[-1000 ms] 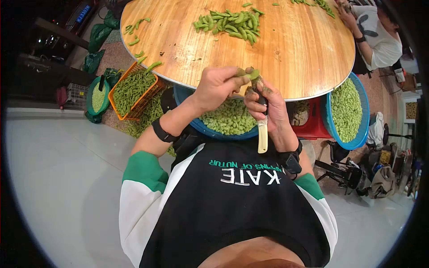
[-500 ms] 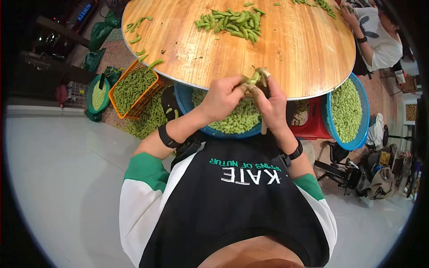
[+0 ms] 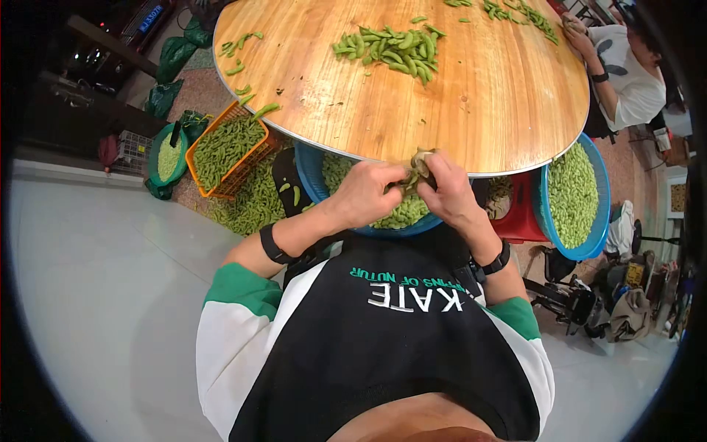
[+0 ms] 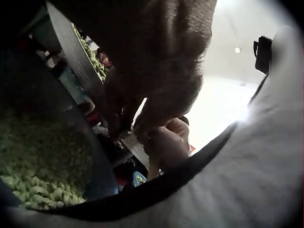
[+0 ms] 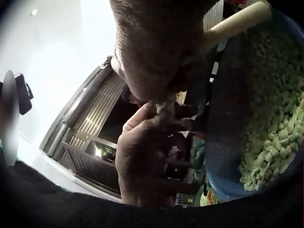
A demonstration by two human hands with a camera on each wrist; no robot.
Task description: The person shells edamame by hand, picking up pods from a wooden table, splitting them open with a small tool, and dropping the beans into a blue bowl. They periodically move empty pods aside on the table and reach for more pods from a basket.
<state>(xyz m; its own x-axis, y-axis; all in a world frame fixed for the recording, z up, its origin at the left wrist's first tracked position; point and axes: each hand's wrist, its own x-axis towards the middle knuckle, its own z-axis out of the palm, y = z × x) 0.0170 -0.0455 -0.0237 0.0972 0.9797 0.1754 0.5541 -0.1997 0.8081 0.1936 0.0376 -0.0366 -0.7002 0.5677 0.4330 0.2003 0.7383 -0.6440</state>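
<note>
Both hands meet at the near table edge, over a blue basin [image 3: 312, 177] of shelled green beans [image 3: 403, 214]. My left hand [image 3: 368, 194] pinches a bean pod at its fingertips, mostly hidden by the fingers. Close against it, my right hand [image 3: 451, 193] bends its fingers inward, with something brownish [image 3: 420, 163] showing between the two hands. A cream handle [image 5: 237, 24] sticks out from the right hand in the right wrist view; the rest of that tool is hidden in the grip. The left wrist view shows both hands dark, fingertips together.
A pile of pods [image 3: 394, 50] lies on the round wooden table [image 3: 331, 110]. At left stand an orange crate [image 3: 247, 163] of pods and a green basin [image 3: 177, 173]. Another blue basin [image 3: 604, 214] is at right. A person [image 3: 630, 74] sits across the table's right side.
The green pod, plain between the fingers before, is now mostly covered. My right hand has turned, so the cream handle no longer shows in the head view. The head view has shifted slightly.
</note>
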